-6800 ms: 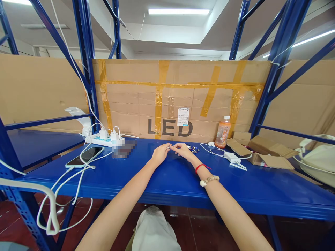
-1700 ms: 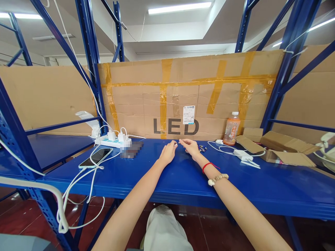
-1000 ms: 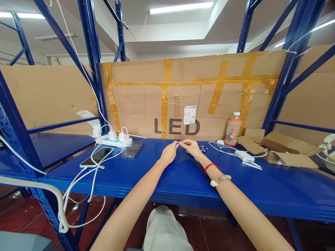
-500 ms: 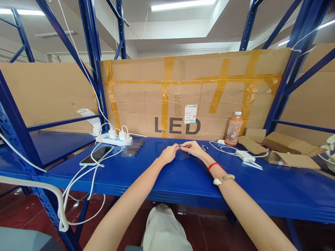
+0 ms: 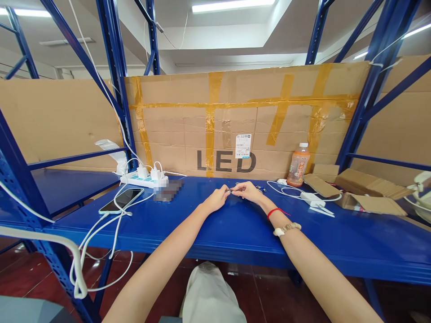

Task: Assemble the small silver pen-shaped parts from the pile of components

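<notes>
Over the middle of the blue shelf top (image 5: 215, 224), my left hand (image 5: 218, 198) and my right hand (image 5: 247, 191) meet at the fingertips. Both are closed in a pinch on a tiny dark, shiny piece (image 5: 230, 191) between them, too small to name. Just behind my right hand lie several small metallic pieces (image 5: 260, 189), partly hidden by that hand. A red string and a beaded band circle my right wrist.
At left are a phone (image 5: 121, 200), a power strip (image 5: 144, 180) with plugs, and tangled white cables (image 5: 117, 224). Rightward stand a drink bottle (image 5: 298, 165), a white adapter (image 5: 312, 199) and an opened carton (image 5: 373, 199). A large cardboard sheet (image 5: 168, 134) closes off the back.
The whole view has shifted slightly, so the surroundings sit a little further left. My hands stay together in nearly the same pinch.
</notes>
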Available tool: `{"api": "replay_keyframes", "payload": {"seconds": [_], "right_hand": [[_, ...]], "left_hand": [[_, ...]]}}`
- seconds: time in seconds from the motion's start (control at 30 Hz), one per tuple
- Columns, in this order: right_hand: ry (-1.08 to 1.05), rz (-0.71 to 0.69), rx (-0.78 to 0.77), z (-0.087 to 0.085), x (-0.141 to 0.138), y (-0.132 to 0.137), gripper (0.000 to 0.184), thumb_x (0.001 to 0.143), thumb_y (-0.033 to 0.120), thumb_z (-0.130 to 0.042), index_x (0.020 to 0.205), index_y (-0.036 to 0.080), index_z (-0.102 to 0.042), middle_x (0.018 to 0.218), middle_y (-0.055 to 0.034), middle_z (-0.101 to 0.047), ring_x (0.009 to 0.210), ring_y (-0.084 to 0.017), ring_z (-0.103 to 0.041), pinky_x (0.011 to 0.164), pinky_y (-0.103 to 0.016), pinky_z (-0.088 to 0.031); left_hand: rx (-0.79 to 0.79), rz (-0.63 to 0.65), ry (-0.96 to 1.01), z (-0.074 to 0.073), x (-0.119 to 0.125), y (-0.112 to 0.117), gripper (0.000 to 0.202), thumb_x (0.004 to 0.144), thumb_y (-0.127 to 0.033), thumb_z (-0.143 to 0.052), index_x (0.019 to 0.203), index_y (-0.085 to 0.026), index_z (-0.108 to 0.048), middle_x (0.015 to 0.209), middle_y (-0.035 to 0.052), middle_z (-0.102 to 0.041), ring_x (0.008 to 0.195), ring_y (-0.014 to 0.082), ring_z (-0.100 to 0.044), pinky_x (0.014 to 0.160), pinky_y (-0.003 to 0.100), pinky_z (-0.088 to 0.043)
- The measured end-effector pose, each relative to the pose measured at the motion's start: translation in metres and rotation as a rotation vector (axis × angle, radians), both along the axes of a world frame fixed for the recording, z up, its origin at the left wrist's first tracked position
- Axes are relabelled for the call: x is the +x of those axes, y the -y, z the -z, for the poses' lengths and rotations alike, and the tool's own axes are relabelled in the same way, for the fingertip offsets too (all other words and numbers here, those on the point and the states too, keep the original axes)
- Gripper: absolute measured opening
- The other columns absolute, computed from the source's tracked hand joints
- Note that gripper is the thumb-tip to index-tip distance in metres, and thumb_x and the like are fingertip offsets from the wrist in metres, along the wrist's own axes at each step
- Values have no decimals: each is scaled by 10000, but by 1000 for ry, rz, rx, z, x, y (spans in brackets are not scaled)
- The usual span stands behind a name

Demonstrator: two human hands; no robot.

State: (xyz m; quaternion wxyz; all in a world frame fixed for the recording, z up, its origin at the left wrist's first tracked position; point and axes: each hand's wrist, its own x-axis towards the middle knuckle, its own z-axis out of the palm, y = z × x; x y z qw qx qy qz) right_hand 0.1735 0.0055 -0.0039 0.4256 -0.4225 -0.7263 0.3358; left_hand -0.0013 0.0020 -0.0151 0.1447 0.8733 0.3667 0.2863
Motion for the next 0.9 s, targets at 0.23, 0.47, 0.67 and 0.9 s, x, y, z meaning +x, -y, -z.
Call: {"api": "replay_keyframes", "payload": {"seconds": [0.23,0.47,0.67,0.9], "right_hand": [[-2,-14,11,0,0,0,381,485,460,-708,664,127,-660,525,11,-544,428,-55,-402,370,-189,-310],[21,-22,13,-1,-1,2,370,543,480,-677,648,129,-625,516,20,-524,416,-55,-395,363,-192,-304],[30,-15,-33,-2,-1,2,373,539,491,-681,607,133,-603,506,31,-501,410,-48,-391,374,-191,-309],[6,10,-72,-4,-3,2,391,536,510,-683,619,135,-612,497,38,-476,407,-41,-386,374,-182,-310]], "left_hand": [[18,22,14,-1,-1,0,141,881,-263,-288,858,-204,-414,641,-29,-514,634,125,-522,643,239,-413],[55,40,48,0,-3,-1,147,879,-273,-296,867,-203,-425,674,-21,-545,662,128,-544,662,241,-421],[76,-16,-19,-3,-2,4,144,878,-276,-307,908,-211,-432,730,-7,-574,696,140,-563,660,244,-428],[105,-107,-76,-10,0,10,174,880,-290,-315,975,-225,-446,804,14,-595,781,164,-571,678,260,-433]]}}
